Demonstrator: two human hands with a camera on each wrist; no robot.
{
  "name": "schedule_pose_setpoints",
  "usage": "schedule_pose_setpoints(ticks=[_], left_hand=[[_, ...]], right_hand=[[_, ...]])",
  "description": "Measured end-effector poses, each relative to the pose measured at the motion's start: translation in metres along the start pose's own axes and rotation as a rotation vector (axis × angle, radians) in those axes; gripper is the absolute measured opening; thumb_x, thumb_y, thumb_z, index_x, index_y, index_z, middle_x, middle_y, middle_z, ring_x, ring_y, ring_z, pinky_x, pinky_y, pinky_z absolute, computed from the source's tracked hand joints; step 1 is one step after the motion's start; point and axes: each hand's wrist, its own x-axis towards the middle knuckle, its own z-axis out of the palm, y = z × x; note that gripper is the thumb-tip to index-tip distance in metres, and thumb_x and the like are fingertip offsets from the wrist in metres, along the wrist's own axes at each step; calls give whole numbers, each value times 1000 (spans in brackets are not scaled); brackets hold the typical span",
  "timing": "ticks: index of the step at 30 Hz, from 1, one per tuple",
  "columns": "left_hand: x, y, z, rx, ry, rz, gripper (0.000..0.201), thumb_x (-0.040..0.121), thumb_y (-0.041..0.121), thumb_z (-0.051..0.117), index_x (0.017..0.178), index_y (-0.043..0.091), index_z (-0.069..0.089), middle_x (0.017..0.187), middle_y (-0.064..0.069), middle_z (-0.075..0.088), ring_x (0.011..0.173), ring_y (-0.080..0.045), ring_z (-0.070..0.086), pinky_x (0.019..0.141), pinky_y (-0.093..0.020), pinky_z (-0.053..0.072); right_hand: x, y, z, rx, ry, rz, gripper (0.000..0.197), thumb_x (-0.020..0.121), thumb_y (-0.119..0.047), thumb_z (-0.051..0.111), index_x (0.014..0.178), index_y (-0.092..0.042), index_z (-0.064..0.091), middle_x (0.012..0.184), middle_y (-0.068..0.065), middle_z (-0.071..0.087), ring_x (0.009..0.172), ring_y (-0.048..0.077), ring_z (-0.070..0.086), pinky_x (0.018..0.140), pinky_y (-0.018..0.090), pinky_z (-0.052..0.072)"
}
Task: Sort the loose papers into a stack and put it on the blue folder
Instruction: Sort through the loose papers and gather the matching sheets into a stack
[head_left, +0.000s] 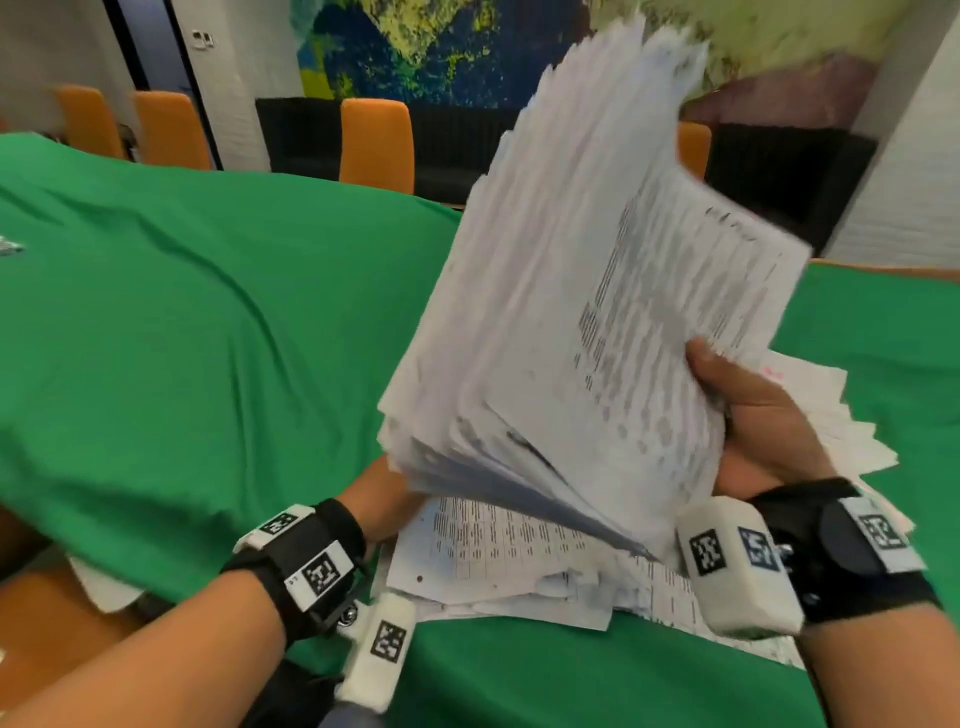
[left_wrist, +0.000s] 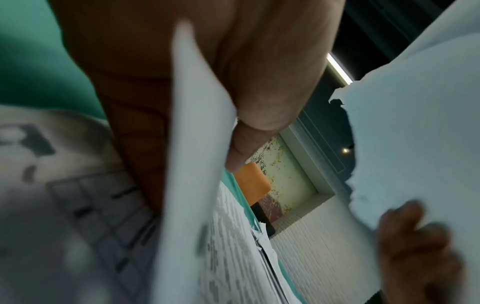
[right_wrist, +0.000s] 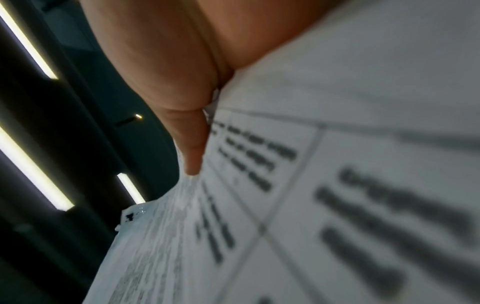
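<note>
A thick, uneven stack of printed papers (head_left: 571, 312) is held up off the table, tilted back to the right, its sheets fanned at the edges. My right hand (head_left: 748, 410) grips its right edge, thumb on the front page. In the right wrist view the thumb (right_wrist: 192, 144) presses the printed top sheet (right_wrist: 337, 185). My left hand (head_left: 387, 483) is under the stack's lower left corner, mostly hidden. In the left wrist view its thumb (left_wrist: 246, 144) lies against sheets (left_wrist: 192, 164). More loose papers (head_left: 519, 556) lie on the table below. No blue folder is in view.
A green cloth (head_left: 208, 312) covers the table, with bare wood (head_left: 52, 613) at the near left corner. Other loose sheets (head_left: 841, 415) spread at the right behind my right hand. Orange chairs (head_left: 376, 145) stand along the far side.
</note>
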Motion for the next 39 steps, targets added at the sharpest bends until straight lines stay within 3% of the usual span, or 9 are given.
schedule_pose_setpoints(ticks=[3,6,8,14,24,30,32,34,39], left_hand=[[6,-9,-7,41,79,-57,22,100,-6,50,101,9,66,118,-23,68,99,-26,65,87,-35,56],[13,-4,-11,211,142,-42,23,95,19,61,73,16,62,76,-8,67,65,-16,56,58,-24,40],[14,3,-13,295,174,-28,22,96,19,61,74,20,58,76,0,62,64,-13,53,52,-23,34],[36,14,-21,-12,102,-115,20,93,21,70,108,11,62,110,-7,72,99,-31,71,93,-44,57],[53,10,-10,-510,-59,-208,34,105,25,51,131,7,60,117,-25,72,108,-46,68,99,-66,50],[24,69,2,-759,-335,96,65,85,61,62,133,17,62,126,-17,71,112,-36,70,91,-52,58],[21,93,9,-657,-386,249,76,71,41,86,136,13,57,127,-18,70,113,-40,69,84,-49,61],[24,113,10,-574,-294,365,66,72,12,79,133,9,56,121,-15,73,107,-37,72,79,-43,63],[29,160,-19,-497,-221,625,45,79,6,65,123,8,62,112,-8,76,102,-27,74,83,-39,62]], right_hand=[[5,24,-24,-136,129,140,45,93,-12,60,138,-13,62,135,20,66,124,40,64,102,60,50],[6,41,-47,-398,264,271,41,93,-4,63,134,-9,62,122,24,72,111,45,70,100,66,49],[7,43,-54,-571,303,326,32,97,-3,60,128,-8,62,113,24,75,103,45,73,93,63,55],[15,47,-61,-771,309,344,31,99,-3,60,128,-12,61,103,19,79,92,39,77,77,50,64],[-1,40,-80,-463,255,239,36,94,-6,64,130,-9,63,118,23,74,107,41,72,97,60,54],[-2,28,-80,-317,204,127,40,93,-5,63,133,-4,63,127,26,69,119,45,66,104,63,48],[4,25,-70,-398,218,80,37,95,-5,62,132,-4,63,122,23,72,113,42,69,97,59,54],[8,14,-62,-435,242,-32,37,95,-5,62,132,-5,61,114,19,75,107,41,71,90,57,59],[9,-37,-36,-416,100,-348,56,86,-17,62,139,-3,51,118,11,73,106,29,72,87,46,60]])
